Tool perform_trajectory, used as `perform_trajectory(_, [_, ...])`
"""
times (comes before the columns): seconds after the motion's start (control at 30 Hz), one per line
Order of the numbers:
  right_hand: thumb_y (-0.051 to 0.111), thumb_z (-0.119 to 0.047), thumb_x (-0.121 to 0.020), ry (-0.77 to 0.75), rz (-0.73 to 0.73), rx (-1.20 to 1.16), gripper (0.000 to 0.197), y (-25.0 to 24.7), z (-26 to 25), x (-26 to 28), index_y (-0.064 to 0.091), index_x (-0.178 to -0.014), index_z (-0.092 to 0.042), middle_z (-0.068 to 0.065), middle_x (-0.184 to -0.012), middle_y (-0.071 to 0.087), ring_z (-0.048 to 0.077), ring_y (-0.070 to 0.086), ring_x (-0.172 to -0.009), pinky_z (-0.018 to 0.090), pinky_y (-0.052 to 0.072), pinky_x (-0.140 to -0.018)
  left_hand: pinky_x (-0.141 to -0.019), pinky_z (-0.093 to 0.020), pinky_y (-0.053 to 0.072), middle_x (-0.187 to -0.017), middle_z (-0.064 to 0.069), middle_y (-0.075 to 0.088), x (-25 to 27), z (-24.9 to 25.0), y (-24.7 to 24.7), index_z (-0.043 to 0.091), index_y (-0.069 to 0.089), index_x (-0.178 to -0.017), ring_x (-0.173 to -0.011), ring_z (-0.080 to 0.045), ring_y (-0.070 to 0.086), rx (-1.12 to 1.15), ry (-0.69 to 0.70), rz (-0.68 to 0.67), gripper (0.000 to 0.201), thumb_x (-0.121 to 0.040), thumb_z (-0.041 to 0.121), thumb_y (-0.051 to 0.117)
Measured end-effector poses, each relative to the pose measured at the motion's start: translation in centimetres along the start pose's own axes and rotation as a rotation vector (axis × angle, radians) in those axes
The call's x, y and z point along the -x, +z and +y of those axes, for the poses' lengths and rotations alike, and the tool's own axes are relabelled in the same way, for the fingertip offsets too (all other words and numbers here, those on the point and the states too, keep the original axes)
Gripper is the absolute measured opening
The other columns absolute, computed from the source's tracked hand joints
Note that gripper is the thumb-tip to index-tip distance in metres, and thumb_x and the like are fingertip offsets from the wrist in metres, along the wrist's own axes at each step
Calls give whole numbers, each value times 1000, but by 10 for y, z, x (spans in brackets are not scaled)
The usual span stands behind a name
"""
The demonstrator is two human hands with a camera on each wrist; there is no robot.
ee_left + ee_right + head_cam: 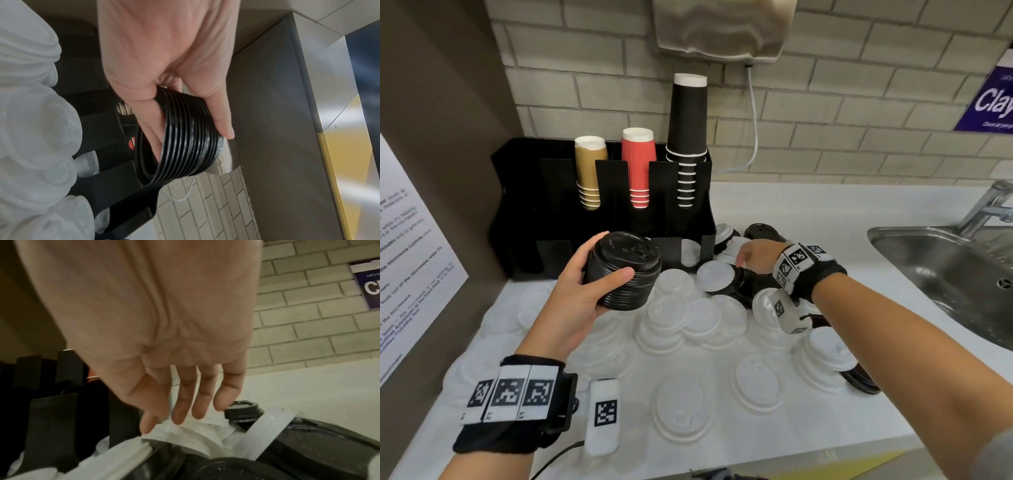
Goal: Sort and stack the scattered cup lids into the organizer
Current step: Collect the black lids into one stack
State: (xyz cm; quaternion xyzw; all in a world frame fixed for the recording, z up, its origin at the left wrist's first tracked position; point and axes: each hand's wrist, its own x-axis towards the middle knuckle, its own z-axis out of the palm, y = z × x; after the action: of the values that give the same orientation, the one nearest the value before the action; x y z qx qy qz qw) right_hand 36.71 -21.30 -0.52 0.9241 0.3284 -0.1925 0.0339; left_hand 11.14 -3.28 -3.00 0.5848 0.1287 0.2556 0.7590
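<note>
Dozens of white lids (681,318) are spread across the counter (808,212), centre-bottom of frame; judged light, thin, slippery, best taken by the rim. Organizer (606,205), upper left, holds gold, red and black cups; few white lids in a lower slot. Black lid stack (625,270) is gripped by left hand (582,291), fingers curled round rims. Right hand (758,255): fingers straight, touching white lids.

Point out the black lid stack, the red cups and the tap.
black lid stack (625,270), head view, top lid's face
red cups (638,161), head view, ribbed side
tap (988,205), head view, metal neck
</note>
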Motion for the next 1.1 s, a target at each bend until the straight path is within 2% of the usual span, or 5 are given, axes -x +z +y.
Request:
perform_trajectory(0.47, [86, -49, -57, -60, 25, 66, 96, 20, -22, -22, 40, -134, -14, 7, -126, 55, 27, 56, -112, 39, 49, -92, -68, -24, 58, -113, 10, 70, 3, -3, -2, 40, 61, -121, -102, -10, 68, -21, -3, -8, 69, -58, 22, 80])
perform_trajectory(0.7, [87, -40, -61, -101, -21, 268, 94, 16, -39, -24, 40, -137, -10, 9, -130, 55, 27, 55, -118, 39, 48, -97, -68, -25, 57, -116, 7, 68, 4, -3, -3, 42, 62, -118, -104, -11, 68, -20, -10, -20, 72, -51, 27, 83])
perform_trajectory(0.9, [73, -42, -64, -94, 69, 479, 75, 13, -28, -14, 44, -127, -15, 7, -112, 59, 28, 57, -103, 32, 44, -71, -69, -24, 57, -116, 8, 69, 1, -7, 2, 41, 62, -120, -106, -12, 68, -5, -26, -50, 73, -52, 23, 83])
perform_trajectory(1.03, [75, -36, -68, -71, 52, 436, 87, 9, -14, -8, 31, -141, -21, 15, -131, 46, 40, 48, -117, 48, 43, -93, -70, -24, 57, -119, 6, 69, -1, -10, 11, 41, 61, -120, -108, -13, 67, 12, -52, -85, 76, -50, 25, 84])
perform_trajectory(1.1, [72, -38, -69, -68, 33, 415, 94, 0, -14, -2, 18, -145, -32, 10, -133, 40, 37, 43, -120, 46, 43, -87, -71, -24, 57, -117, 7, 70, -2, -12, 17, 43, 65, -114, -107, -13, 67, 25, -59, -109, 69, -51, 24, 84])
